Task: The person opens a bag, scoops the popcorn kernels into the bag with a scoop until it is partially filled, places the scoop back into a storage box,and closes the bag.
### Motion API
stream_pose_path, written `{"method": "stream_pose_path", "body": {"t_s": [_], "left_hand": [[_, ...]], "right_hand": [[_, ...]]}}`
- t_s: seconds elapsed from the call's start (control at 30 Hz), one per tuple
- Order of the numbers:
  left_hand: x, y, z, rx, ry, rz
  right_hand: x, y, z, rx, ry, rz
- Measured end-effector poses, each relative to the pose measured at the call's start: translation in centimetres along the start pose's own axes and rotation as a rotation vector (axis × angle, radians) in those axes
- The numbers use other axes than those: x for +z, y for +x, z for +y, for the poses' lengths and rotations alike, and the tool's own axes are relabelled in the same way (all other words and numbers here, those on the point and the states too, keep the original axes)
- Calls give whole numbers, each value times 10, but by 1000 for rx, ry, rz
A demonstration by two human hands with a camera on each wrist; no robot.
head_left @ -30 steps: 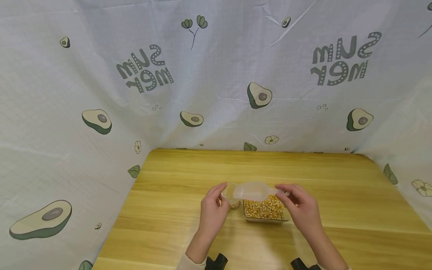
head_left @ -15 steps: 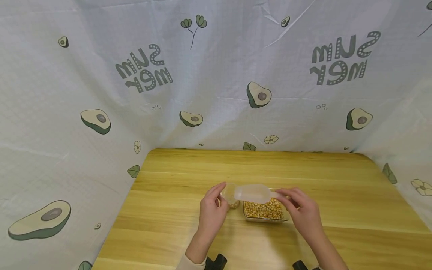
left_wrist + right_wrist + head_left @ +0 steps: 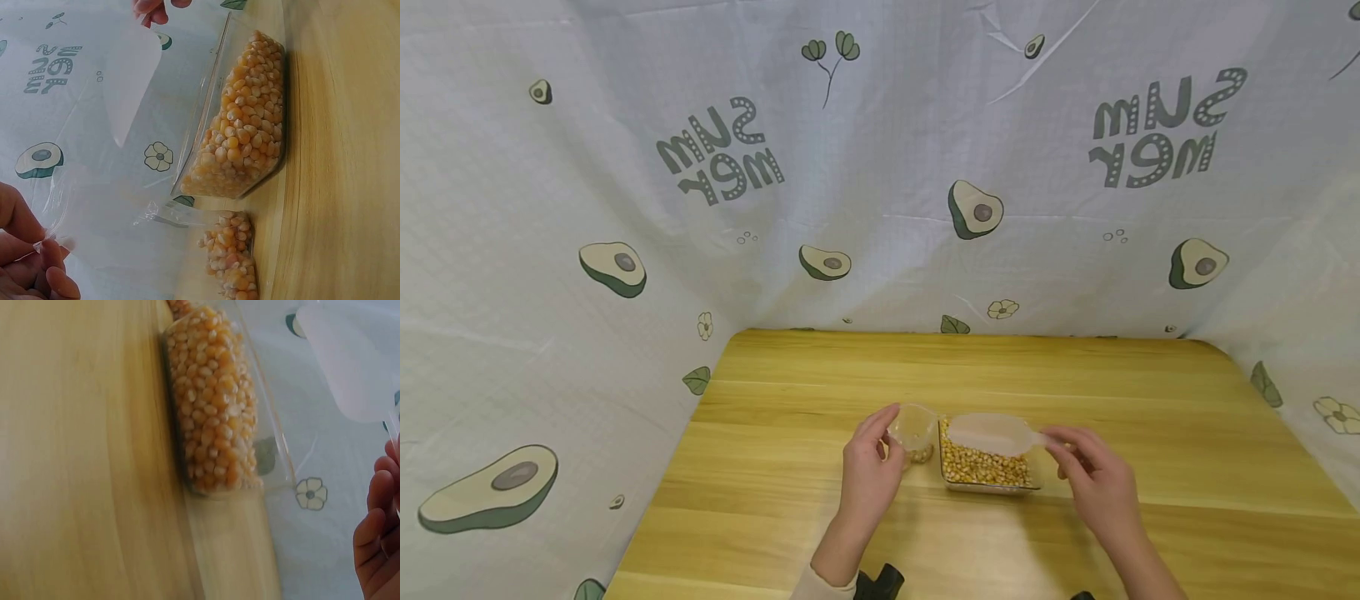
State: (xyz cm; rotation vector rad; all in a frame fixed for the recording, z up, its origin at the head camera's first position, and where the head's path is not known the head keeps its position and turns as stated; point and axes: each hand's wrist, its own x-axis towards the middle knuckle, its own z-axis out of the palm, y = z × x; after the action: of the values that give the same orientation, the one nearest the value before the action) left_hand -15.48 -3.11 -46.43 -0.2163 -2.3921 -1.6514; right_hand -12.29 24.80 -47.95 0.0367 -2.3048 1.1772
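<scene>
Scoop [image 3: 990,432] over corn tray [image 3: 987,486]; held.

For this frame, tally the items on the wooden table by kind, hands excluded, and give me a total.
Small clear plastic cup with a few corn kernels, held by the left hand: 1
Clear rectangular tray filled with yellow corn kernels: 1
Translucent white plastic scoop, held by the right hand above the tray: 1
Total: 3

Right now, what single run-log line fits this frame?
left hand: holds small clear cup, few kernels inside | right hand: holds empty translucent scoop over corn-kernel tray | surface: wooden table
</scene>
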Motion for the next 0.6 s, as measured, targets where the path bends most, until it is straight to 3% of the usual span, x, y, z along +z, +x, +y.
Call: {"method": "stream_pose_path", "body": {"t_s": [0.47, 0.6], "left_hand": [[-1, -1, 1, 5, 10, 2], [0, -1, 1, 11, 20, 3]], "right_hand": [[-15, -12, 14, 115, -30, -26], [-19, -15, 20, 108, -60, -30]]}}
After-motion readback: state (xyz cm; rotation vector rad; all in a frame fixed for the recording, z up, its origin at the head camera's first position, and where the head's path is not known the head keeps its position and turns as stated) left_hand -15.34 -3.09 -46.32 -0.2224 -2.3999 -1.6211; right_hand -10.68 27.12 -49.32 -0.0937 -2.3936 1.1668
